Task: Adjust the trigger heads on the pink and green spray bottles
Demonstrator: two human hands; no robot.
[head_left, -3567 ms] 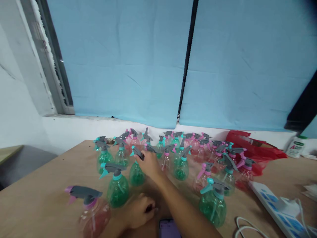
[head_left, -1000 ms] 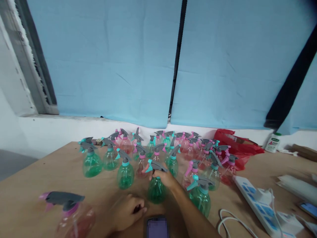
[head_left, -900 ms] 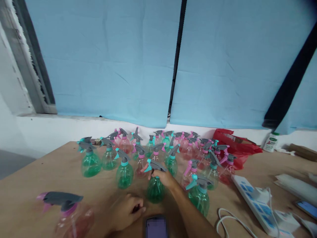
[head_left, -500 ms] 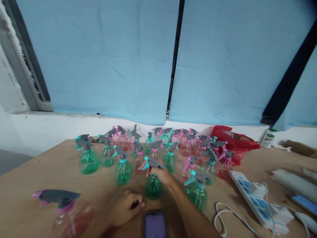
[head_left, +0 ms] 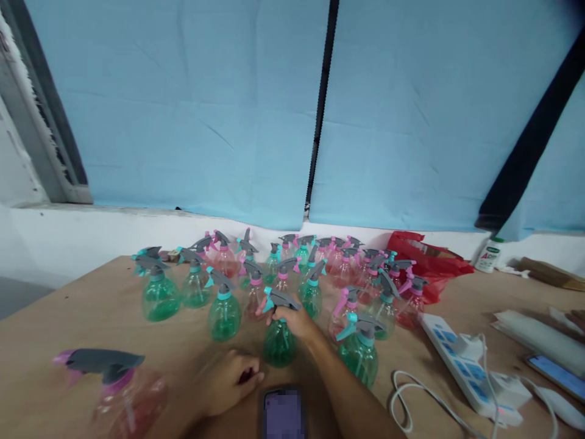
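My right hand [head_left: 292, 318] is wrapped around the neck and trigger of a green spray bottle [head_left: 279, 347] with a grey and turquoise head. That bottle stands upright on the table in front of me. My left hand [head_left: 232, 383] rests on the tabletop to its left, fingers curled in, with nothing visible in them. Close by, a phone [head_left: 283, 414] lies at the bottom edge, its screen blurred out. Another green spray bottle [head_left: 225, 317] stands beyond my left hand, and one more green spray bottle [head_left: 359, 356] is right of my right forearm. A pink spray bottle [head_left: 132, 402] is at the lower left.
Several pink and green spray bottles [head_left: 343, 268] crowd the back of the wooden table [head_left: 91, 317]. At right are a white power strip [head_left: 466, 366] with cables, a second phone [head_left: 557, 375], a red plastic bag [head_left: 432, 268] and a white bottle [head_left: 489, 255]. Blue sheets [head_left: 196, 110] cover the window.
The whole view has shifted slightly, so things appear a little farther left. Both hands keep their places, the right still on the green spray bottle.
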